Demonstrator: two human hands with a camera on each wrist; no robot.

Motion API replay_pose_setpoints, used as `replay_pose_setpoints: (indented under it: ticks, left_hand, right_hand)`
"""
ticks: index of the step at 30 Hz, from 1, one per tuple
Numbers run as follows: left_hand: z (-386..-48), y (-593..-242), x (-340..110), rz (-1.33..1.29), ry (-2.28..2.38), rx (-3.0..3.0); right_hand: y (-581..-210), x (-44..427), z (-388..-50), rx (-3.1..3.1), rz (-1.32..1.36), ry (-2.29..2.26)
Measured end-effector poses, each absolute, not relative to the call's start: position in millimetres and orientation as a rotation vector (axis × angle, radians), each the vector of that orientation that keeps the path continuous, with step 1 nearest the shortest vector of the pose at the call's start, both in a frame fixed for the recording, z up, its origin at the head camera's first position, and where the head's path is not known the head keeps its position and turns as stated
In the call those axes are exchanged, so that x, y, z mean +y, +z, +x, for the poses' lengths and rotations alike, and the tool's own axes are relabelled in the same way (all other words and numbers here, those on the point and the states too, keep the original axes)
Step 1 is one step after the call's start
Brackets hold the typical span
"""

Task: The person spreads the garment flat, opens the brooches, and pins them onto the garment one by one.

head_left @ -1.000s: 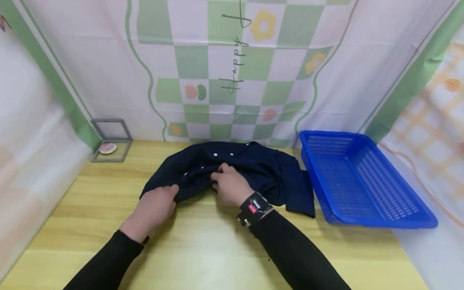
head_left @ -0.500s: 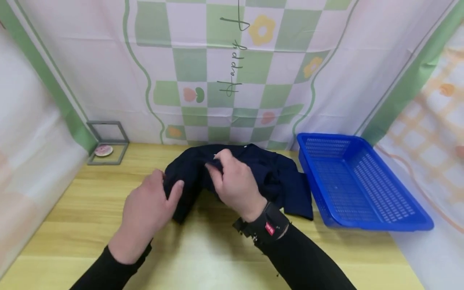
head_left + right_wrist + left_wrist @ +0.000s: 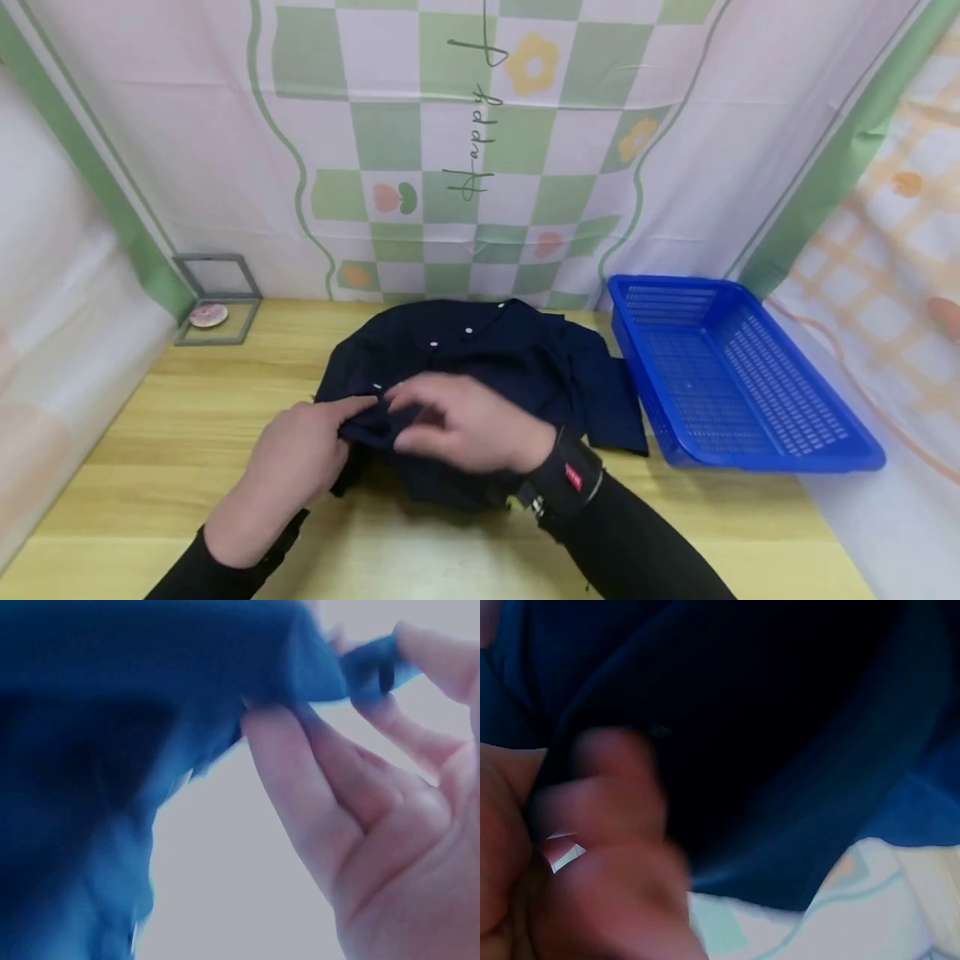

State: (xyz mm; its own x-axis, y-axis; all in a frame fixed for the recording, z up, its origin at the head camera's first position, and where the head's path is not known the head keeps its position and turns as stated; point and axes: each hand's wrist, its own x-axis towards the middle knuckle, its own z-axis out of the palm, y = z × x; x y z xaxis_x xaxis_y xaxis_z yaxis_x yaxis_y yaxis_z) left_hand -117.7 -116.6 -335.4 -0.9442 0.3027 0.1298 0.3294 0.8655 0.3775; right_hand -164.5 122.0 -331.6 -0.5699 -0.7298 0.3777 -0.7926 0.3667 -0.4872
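**Across the pale wooden table (image 3: 187,417), a dark navy cloth shirt (image 3: 491,354) lies sideways before two bare hands**

We find the shirt directly ahead of the hands, its long axis running left to right. Its far edge is near the green-and-white checked fabric curtain (image 3: 408,137); its right end is just beside the blue plastic mesh basket (image 3: 780,461), though we cannot tell whether they touch. Small round white buttons (image 3: 468,331) run in a slanting line down the cloth towards the left hand.

The left hand (image 3: 302,448) is at the shirt's near left corner, thumb and fingers closed on the cloth, its index finger reaching right along the raised edge. The right hand (image 3: 474,427) reaches in from the right over the near middle, its fingertips close to the left hand's. From above, we see its thumb and index finger parted; from the right wrist, its fingertips meet the cloth. Blur keeps us from telling whether it grips.
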Motion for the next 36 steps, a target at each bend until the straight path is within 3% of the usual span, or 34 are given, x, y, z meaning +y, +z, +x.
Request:
replay_pose_setpoints:
  ticks: [6, 9, 14, 21, 28, 32, 36]
  left_hand:
    - [-118, -338, -135, -0.619, -0.615, -2.883]
    - [-121, -342, -145, -0.701, -0.615, -2.864]
    - [-129, -352, -165, -0.775, -0.556, -2.855]
    - [-155, -368, -198, -0.896, -0.375, -2.795]
    - [-177, -381, -229, -0.813, -0.260, -3.041]
    - [-188, -379, -236, -0.779, -0.343, -3.074]
    - [-203, -377, -231, -0.587, -0.347, -3.063]
  right_hand:
    - [-368, 195, -220, -2.917, 0.659, 0.434]
    - [-390, 223, -232, -3.231, 0.460, 0.251]
    - [-406, 235, -232, -3.375, 0.383, 0.245]
    - [-401, 235, -218, -3.400, 0.215, 0.216]
    - [-367, 237, -204, -3.451, 0.435, 0.194]
    - [-349, 234, -217, -3.348, 0.527, 0.183]
    - [-346, 231, -245, -3.197, 0.439, 0.149]
